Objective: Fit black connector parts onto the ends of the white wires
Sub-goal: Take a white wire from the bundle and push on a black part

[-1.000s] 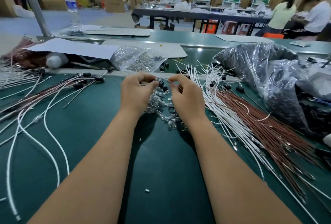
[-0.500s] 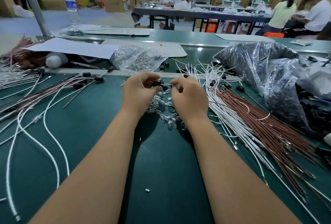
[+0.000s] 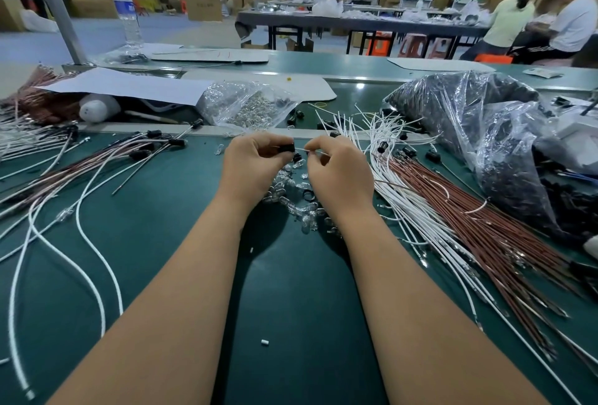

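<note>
My left hand [image 3: 255, 165] pinches a small black connector [image 3: 287, 147] just above the green mat. My right hand [image 3: 336, 171] pinches the end of a thin white wire [image 3: 300, 149], whose tip points into the connector. Both hands hover over a heap of small clear bulbs [image 3: 293, 201]. To the right lies a fan of loose white wires [image 3: 385, 158] beside brown wires [image 3: 459, 210]. Loose black connectors [image 3: 383, 146] are scattered among the wire ends.
Finished wires with black ends [image 3: 139, 149] and long white wires [image 3: 87, 236] lie at the left. A clear bag of metal parts [image 3: 249, 107] sits behind my hands. A big bag of black parts [image 3: 485, 133] fills the right. Two people sit at a far table.
My hands have lifted a little off the bulb heap and drawn slightly apart. The black connector and the white wire end now show between my fingertips.
</note>
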`<state>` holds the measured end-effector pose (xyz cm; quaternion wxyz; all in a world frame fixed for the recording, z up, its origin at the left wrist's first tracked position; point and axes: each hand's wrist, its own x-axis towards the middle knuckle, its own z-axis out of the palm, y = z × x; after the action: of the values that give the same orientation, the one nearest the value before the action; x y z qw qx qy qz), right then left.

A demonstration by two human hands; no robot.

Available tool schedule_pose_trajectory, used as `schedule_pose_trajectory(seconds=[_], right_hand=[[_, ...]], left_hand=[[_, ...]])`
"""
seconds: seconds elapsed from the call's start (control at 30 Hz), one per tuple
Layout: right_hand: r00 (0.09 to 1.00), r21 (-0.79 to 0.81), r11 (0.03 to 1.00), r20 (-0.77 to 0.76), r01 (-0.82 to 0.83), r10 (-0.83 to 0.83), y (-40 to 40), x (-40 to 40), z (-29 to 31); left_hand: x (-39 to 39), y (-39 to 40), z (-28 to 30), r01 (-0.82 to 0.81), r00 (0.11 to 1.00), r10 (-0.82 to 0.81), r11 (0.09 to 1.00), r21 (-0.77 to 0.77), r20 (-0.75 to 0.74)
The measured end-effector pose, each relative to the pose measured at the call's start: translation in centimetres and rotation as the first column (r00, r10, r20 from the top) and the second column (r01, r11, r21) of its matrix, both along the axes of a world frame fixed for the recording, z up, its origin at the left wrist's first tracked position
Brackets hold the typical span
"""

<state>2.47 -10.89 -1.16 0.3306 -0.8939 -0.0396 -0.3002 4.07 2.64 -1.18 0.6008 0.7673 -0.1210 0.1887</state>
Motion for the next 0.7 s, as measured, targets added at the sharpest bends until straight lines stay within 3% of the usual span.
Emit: schedule_pose_trajectory(seconds=[0.3,0.7], right_hand=[[0.999,0.01,0.999,0.014,-0.036,0.036,-0.14,0.4,-0.17],[0.973,0.124,0.969,0.111,-0.216,0.203,0.28,0.14,-0.09]], left_hand=[[-0.21,-0.02,0.28,0.048,0.997,-0.054,0.994,-0.094,-0.059],[0.01,0.01,0.04,0.029,0.996,-0.042,0.988,-0.15,-0.082]])
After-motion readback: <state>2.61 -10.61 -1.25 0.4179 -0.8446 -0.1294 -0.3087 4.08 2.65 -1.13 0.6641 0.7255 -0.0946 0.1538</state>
